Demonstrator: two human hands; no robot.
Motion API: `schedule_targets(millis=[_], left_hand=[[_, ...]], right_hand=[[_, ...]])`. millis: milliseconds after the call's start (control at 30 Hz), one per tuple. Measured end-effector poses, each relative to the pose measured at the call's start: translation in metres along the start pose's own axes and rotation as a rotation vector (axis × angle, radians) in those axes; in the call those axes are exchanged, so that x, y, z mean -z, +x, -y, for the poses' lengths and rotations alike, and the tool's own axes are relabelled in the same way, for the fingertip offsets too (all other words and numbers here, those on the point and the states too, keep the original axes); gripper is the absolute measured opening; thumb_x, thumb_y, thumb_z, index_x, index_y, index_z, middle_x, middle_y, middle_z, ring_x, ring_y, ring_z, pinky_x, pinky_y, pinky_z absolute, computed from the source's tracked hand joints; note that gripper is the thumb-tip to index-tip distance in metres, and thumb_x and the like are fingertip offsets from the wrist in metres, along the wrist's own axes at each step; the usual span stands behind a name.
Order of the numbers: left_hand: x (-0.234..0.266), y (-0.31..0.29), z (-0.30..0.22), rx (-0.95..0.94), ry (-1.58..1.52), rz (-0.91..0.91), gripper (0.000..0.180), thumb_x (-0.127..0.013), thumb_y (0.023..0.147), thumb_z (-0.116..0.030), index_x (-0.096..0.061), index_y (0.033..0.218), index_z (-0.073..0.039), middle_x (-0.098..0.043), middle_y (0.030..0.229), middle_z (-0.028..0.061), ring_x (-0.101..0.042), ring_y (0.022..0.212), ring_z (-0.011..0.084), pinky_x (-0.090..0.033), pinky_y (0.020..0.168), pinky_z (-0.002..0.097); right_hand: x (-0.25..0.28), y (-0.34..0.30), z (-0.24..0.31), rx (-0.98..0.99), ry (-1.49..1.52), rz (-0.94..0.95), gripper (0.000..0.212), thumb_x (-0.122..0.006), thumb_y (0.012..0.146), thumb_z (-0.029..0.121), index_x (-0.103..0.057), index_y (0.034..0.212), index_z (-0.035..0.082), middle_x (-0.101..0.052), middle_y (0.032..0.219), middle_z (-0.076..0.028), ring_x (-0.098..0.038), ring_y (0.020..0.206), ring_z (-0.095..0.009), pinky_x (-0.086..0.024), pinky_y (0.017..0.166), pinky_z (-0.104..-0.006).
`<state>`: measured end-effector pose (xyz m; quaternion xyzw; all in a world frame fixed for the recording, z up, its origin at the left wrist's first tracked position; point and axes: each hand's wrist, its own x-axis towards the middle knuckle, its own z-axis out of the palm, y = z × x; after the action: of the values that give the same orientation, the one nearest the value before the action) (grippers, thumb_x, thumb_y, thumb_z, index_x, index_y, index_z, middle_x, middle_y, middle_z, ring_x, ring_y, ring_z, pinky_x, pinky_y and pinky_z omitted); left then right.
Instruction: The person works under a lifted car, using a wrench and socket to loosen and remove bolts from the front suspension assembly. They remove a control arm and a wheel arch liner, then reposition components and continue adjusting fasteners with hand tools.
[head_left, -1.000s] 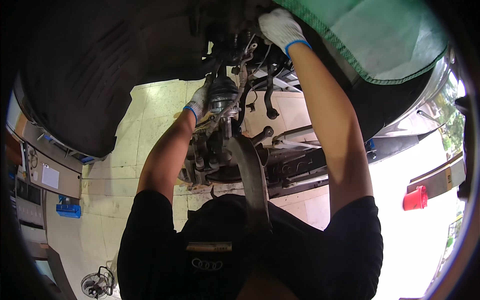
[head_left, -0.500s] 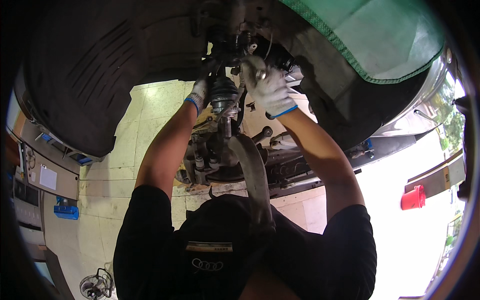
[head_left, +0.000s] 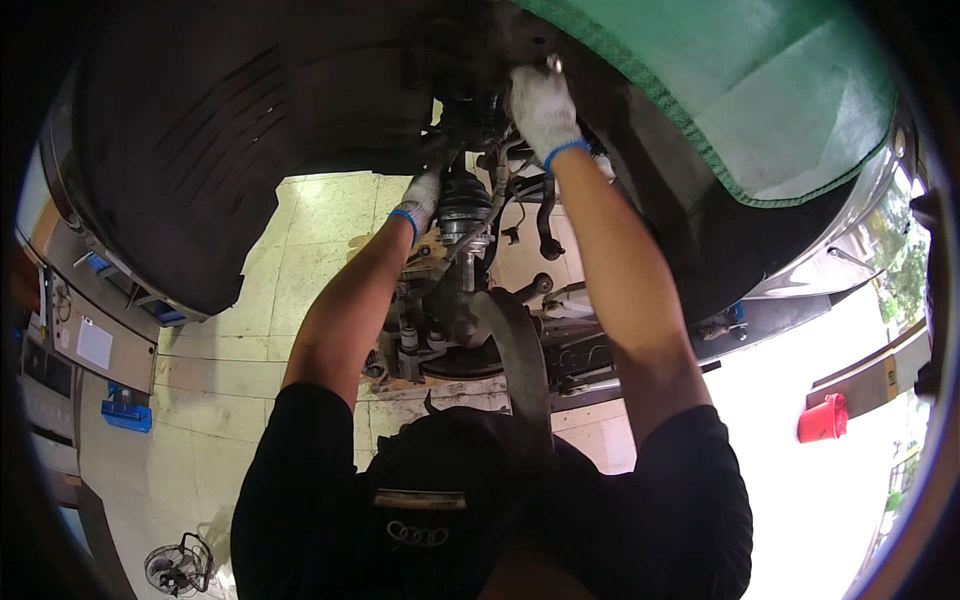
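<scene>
Both my hands wear white knit gloves with blue cuffs, reaching into a car's wheel well. My left hand [head_left: 424, 194] is beside the drive shaft's ribbed black rubber boot [head_left: 464, 193], its fingers lost in the dark. Higher up, my right hand [head_left: 543, 108] is closed below the green fender cover [head_left: 790, 120]. A shiny round metal end [head_left: 554, 64] shows at its top; the rest of that piece is hidden. Under the boot hangs the shaft's metal joint [head_left: 462, 236]. A thick curved grey metal arm [head_left: 518, 345] rises nearer me.
Dark wheel-well lining [head_left: 190, 150] curves around on the left. Suspension parts and a brake disc [head_left: 465, 362] sit low in the middle. A red bucket [head_left: 823, 418] is at right; a blue box [head_left: 127, 409] and a fan [head_left: 178, 568] are on the left floor.
My right hand has moved up, away from beside the boot, and the shiny metal end has risen with it. My left hand stays by the boot. The whole view has shifted slightly.
</scene>
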<state>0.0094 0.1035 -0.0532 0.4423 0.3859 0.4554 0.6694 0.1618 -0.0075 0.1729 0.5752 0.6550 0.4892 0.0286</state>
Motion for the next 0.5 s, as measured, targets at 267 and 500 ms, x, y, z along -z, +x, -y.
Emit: schedule_targets(millis=[267, 500], left_hand=[[0.01, 0.022, 0.02, 0.012, -0.201, 0.152, 0.061, -0.051, 0.099, -0.064, -0.06, 0.139, -0.018, -0.07, 0.105, 0.0036, -0.065, 0.086, 0.0162, -0.053, 0.079, 0.0317], [0.029, 0.059, 0.043, 0.298, -1.144, 0.73, 0.063, -0.047, 0.102, -0.057, -0.05, 0.149, -0.014, -0.052, 0.142, 0.0102, -0.049, 0.125, 0.0201, -0.039, 0.104, 0.0396]], right_hand=[[-0.064, 0.055, -0.038, 0.032, -0.096, -0.155, 0.036, -0.061, 0.093, 0.022, -0.064, 0.125, 0.006, -0.068, 0.117, -0.01, -0.065, 0.114, -0.024, -0.052, 0.092, -0.0366], [-0.003, -0.019, -0.011, -0.619, 1.275, -0.17, 0.046, -0.069, 0.091, 0.037, -0.065, 0.127, 0.008, -0.069, 0.12, -0.014, -0.065, 0.113, -0.028, -0.051, 0.097, -0.0362]])
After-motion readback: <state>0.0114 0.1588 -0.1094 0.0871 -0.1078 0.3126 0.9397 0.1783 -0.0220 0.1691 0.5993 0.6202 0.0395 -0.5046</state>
